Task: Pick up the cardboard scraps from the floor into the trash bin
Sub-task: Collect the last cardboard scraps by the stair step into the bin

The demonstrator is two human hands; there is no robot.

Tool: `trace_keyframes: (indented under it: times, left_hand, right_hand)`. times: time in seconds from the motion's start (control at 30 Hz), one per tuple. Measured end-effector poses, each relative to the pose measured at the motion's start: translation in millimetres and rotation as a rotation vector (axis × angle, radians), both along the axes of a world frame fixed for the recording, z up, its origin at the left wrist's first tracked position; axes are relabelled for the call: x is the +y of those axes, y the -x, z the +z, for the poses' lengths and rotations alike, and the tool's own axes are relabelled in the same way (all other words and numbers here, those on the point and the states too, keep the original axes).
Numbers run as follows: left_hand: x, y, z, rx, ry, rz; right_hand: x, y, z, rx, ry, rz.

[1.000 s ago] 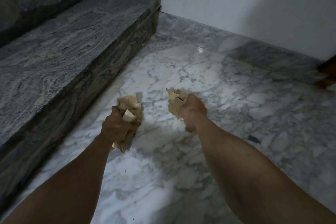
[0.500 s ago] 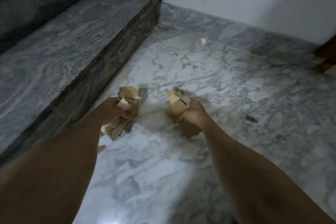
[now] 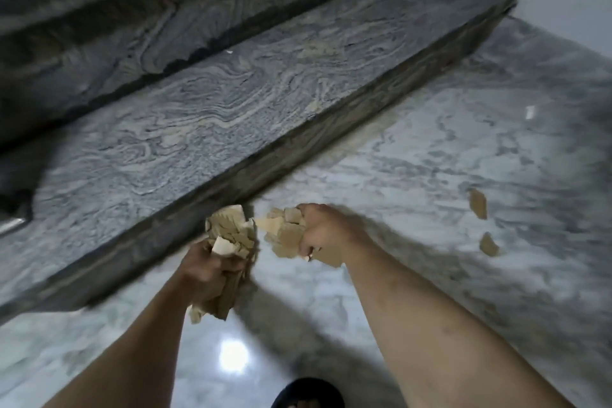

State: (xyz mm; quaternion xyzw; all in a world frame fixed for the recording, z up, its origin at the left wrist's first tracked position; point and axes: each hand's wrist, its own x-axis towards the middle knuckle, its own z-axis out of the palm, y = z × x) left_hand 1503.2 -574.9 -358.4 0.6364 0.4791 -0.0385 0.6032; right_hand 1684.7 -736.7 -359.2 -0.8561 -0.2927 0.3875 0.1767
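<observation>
Head view: left hand point(image 3: 212, 270) clenched round cardboard scraps point(image 3: 231, 235), right hand point(image 3: 326, 230) clenched round more. Two scraps point(image 3: 478, 204) lie on floor point(image 3: 430, 149). Bin unseen. Squeeze tight, carry slow.

Matt tan cardboard scraps point(image 3: 231, 235); glossy veined marble floor point(image 3: 430, 159); swirled grey stone step point(image 3: 215, 116).

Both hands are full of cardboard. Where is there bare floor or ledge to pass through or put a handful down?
Bare: the grey stone step left of both hands, and floor between the forearms. Right of the right hand, two loose scraps lie there.
</observation>
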Motion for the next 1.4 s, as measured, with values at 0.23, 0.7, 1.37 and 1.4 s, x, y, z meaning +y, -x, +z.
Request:
trace_keyframes:
  times: [0.23,0.7,1.37,1.4]
  left_hand:
    - [-6,16,-15,-0.011,0.074,0.186]
    - [-112,-214,-5,-0.208,0.046,-0.48]
    - [-297,-350,-24,-0.173,-0.576,-1.331]
    - [-297,-349,-24,-0.18,-0.579,-1.324]
  right_hand:
    - [16,17,-18,-0.223,0.105,0.033]
    - [-187,-82,11,-0.031,-0.039,-1.021]
    - [-274,-72,-23,-0.129,0.125,-1.205]
    - [-274,-73,-23,-0.128,0.123,-1.214]
